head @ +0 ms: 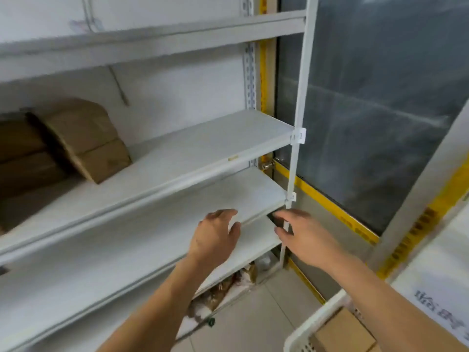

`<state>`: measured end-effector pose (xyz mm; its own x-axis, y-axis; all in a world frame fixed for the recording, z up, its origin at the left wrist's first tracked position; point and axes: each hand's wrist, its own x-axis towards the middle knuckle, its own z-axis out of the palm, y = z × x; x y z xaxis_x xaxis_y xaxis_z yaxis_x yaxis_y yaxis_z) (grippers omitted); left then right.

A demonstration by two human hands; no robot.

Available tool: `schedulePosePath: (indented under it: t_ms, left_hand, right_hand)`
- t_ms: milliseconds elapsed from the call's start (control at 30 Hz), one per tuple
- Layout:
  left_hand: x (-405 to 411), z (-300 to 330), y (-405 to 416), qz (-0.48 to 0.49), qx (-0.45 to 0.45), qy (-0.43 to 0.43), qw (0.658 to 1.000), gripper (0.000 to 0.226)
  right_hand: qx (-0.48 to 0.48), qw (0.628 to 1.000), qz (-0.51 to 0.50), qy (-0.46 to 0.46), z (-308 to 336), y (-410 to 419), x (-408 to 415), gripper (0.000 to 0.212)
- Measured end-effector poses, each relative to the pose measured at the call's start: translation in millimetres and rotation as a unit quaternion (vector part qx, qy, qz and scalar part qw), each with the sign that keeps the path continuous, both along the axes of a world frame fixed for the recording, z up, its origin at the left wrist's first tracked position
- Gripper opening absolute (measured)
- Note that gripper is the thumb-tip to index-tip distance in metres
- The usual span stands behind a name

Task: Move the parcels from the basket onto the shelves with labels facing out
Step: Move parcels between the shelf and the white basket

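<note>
A white metal shelf unit [177,158] fills the left and middle of the head view. My right hand [299,235] reaches to the right end of a low shelf [253,240]. Its fingers and thumb curl round a small dark parcel [276,221], which is mostly tucked under the shelf above. My left hand [218,232] hovers beside it over the same shelf, fingers loosely spread and holding nothing. The white plastic basket [317,323] sits at the bottom right with brown cardboard parcels [345,331] inside. Brown boxes [83,138] lean on a higher shelf at the left.
A glass door [380,97] with a yellow-taped frame stands right of the shelf post [297,138]. Crumpled bags and wrappers [223,290] lie under the lowest shelf. Grey floor tiles [253,321] run between shelf and basket. A white surface with printed characters [436,298] is at the far right.
</note>
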<state>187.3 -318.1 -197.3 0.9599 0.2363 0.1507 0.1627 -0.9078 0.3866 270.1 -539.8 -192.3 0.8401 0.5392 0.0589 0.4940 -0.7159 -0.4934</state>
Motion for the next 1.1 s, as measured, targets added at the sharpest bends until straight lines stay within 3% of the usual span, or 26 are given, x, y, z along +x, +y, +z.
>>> schedulePosePath:
  t_ms: [267, 467, 633, 867, 1100]
  left_hand:
    - [-101, 41, 109, 0.179, -0.003, -0.061, 0.982, 0.046]
    - [-133, 65, 192, 0.264, -0.011, -0.093, 0.96, 0.05]
    - [-116, 93, 261, 0.285, -0.016, -0.115, 0.951, 0.057]
    - [-71, 131, 343, 0.278, -0.007, -0.167, 0.946, 0.051]
    - [-22, 138, 383, 0.298, -0.109, -0.211, 0.924, 0.064]
  right_hand:
    - [0.016, 0.981, 0.191, -0.023, 52, 147, -14, 0.047]
    - [0.05, 0.965, 0.253, -0.041, 75, 260, -29, 0.048]
    - [0.073, 0.961, 0.261, -0.05, 99, 347, -23, 0.053]
    - [0.121, 0.964, 0.228, -0.06, 127, 434, 2, 0.062]
    - [0.14, 0.973, 0.184, 0.01, 143, 489, 42, 0.086]
